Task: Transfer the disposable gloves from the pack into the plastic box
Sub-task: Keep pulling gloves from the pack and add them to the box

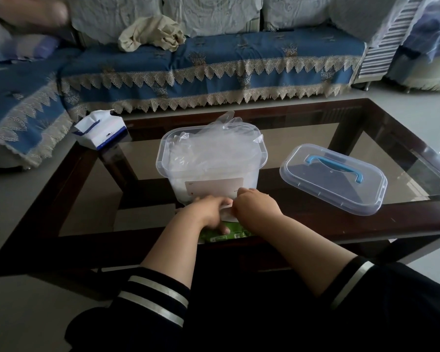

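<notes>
A clear plastic box stands open in the middle of the glass table, with several thin clear gloves heaped in it and poking above the rim. Just in front of the box lies a green glove pack, mostly hidden under my hands. My left hand holds the pack, thumb on its near side. My right hand is curled at the pack's opening, pinching a white bunch of gloves between the two hands.
The box's clear lid with a blue handle lies on the table to the right. A tissue pack sits at the table's far left corner. A blue sofa stands behind the dark-framed glass table.
</notes>
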Demonstrator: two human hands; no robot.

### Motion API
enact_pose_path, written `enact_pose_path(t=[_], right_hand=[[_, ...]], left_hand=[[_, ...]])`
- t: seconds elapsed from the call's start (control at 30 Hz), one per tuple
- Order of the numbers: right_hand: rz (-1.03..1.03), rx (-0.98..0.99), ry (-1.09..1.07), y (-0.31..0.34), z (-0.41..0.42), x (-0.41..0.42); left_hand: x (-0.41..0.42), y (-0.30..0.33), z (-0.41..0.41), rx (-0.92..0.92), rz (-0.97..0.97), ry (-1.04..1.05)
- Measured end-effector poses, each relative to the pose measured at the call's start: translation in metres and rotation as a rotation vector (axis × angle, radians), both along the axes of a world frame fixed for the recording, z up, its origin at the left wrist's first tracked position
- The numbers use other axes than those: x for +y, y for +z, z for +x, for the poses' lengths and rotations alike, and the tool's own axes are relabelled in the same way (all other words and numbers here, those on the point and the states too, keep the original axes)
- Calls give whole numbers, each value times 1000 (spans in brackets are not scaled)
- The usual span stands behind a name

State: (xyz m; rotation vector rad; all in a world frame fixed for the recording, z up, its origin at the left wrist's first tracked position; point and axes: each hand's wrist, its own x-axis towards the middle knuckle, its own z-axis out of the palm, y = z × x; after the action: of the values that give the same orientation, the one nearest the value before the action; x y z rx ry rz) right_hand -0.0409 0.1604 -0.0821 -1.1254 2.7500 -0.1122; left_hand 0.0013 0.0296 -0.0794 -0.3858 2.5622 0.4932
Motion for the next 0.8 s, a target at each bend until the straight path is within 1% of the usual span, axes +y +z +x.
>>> enact_pose_path(t=[0.2,0.33,0.43,0.53,0.63,0.7,0.8], right_hand=[[-10,-81,26,6,-10,0],[-30,-89,4,6,-8,3],[-4,-57,-19,5,-2,3],[30,6,19,6,2,0],[14,18,40,6,1,-3],[-24,-20,24,8,-4,-1],[-136,-144,-10,14,-12,6]], left_hand=[[1,2,1,-18,11,-3],[0,-2,0,-15,35,0],[2,-3,0,2,43,10],[2,-5,1,30,40,13],[2,-3,4,41,64,35],[2,-3,5,37,80,27],[3,0,6,30,60,-23]])
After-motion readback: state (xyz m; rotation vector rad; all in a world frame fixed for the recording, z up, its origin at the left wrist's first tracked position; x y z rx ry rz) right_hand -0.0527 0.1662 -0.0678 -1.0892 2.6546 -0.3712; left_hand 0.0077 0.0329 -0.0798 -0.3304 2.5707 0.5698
